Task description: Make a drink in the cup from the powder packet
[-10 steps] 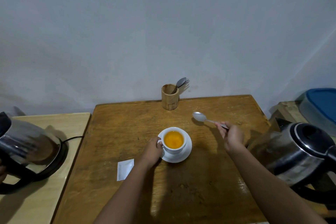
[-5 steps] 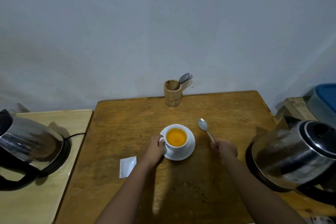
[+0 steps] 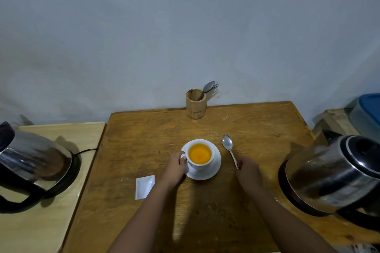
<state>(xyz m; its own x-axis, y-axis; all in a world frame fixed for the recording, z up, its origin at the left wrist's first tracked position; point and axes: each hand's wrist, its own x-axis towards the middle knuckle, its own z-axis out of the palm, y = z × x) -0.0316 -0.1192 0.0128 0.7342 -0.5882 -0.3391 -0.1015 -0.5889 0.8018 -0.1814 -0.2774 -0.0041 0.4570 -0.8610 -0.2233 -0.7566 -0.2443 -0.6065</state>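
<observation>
Two kettles were seen, one [image 3: 35, 167] on a pale side table [image 3: 61, 222] well off beyond the left hand [image 3: 174, 167], the other [image 3: 337, 176] close beyond the right hand [image 3: 247, 172]. One dark wooden table [image 3: 205, 211] was found under both hands. One blue-lidded tub [image 3: 368, 113] was glimpsed far out past the right hand. One wooden holder [image 3: 196, 103] was stood well ahead of both hands, with at least one spoon and one fork in it [image 3: 209, 87].

One saucer [image 3: 205, 173] and one cup [image 3: 200, 155] were set between the hands; the cup was filled with orange liquid, so the powder and water were judged already in. The left hand was curled closed at the cup's handle, which was taken to be gripped. One white packet [image 3: 144, 187] was laid flat near the left wrist, on its outer side, apparently emptied, though this could not be confirmed.

One spoon [image 3: 229, 149] was laid on the table just ahead of the right hand, its bowl pointed away. The right hand was loosely closed over the handle's end; whether the handle was pinched or merely touched could not be told.

The step in hand was judged to be the finish of stirring, with the spoon put down. Little was thought left: the spoon would need to be released cleanly and the full cup kept steady.
</observation>
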